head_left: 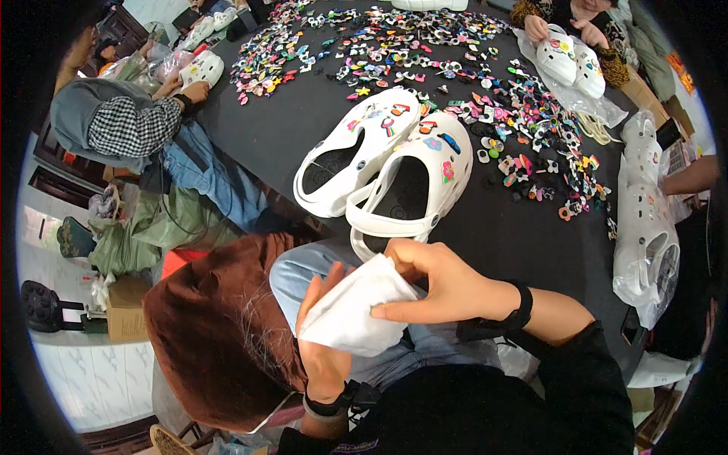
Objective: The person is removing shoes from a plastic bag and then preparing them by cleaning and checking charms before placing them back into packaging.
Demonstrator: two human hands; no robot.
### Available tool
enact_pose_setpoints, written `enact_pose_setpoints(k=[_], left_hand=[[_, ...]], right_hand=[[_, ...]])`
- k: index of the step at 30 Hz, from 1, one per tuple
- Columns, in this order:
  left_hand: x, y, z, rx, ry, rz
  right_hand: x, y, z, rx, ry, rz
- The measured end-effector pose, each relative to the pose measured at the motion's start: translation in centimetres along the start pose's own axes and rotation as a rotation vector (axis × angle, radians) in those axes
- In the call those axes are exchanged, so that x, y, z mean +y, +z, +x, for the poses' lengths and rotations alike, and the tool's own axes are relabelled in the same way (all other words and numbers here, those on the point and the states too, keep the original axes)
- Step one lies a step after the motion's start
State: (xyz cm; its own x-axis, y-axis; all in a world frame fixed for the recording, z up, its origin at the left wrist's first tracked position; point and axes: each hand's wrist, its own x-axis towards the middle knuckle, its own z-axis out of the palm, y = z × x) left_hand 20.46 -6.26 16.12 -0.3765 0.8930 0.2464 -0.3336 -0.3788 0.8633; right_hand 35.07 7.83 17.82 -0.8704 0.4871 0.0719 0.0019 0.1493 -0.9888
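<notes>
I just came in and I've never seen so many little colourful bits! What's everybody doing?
Someone's right hand pinches a folded white cloth or tissue in its fingers, with the left hand partly hidden behind it. A pair of white clogs, dotted with charms, sits on the black table in front. Many loose little charms lie beyond. Across the table, another person's hands are on other white clogs.

Clogs [417, 144] ahead — open tabletop [523, 239] rightward
</notes>
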Motion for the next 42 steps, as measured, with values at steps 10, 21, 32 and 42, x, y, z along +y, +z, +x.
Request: enact_pose_setpoints(k=[10,21,32,42], left_hand=[[-0.4,-2.3,-0.4,0.201,-0.126,0.263],[-0.1,-4.0,-0.5,0.123,-0.296,0.251],[0.0,-5.0,-2.7,0.083,-0.36,0.183],[1.1,-4.1,-2.5,-0.128,-0.291,-0.111]], right_hand=[[-0.6,-0.9,0.6,-0.042,0.202,0.146],[1.1,-1.2,1.0,-0.067,0.147,0.362],[2.3,0.0,0.9,-0.2,0.051,0.519],[0.6,-1.3,0.6,-0.179,-0.067,0.206]])
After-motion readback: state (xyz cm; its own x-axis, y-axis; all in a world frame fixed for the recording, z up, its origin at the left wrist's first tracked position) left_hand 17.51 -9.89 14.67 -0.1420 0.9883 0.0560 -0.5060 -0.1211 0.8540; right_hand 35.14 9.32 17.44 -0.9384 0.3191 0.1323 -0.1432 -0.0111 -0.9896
